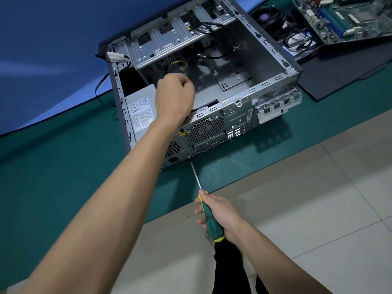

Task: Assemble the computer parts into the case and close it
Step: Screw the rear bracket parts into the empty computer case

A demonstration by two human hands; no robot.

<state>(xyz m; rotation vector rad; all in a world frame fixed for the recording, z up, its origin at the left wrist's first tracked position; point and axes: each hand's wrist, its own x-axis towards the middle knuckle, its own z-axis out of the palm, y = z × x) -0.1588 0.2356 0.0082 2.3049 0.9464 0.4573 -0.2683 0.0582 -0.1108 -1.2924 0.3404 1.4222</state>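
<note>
Our right hand [220, 217] grips the screwdriver [209, 215], tip at the case [265, 85]'s rear corner; our left hand [176, 94] hangs clenched over the power supply [141, 115] inside — whether it holds anything, we cannot tell. The motherboard [343, 15] waits beyond the case — a slipping tip could scar the panel.

The open computer case [212, 81] is lying on its side on a green mat [53, 166]. The left hand [176, 96] is reaching over the case w/ fingers curled up; can't tell if it's holding anything. The power supply [140, 113] is sitting inside the case, just left of that hand. The right hand [220, 215] is gripping a green screwdriver [210, 217] in front of the case, tip touching the case's bottom edge. A motherboard [343, 15] is lying well right of the case, at the back.
</note>
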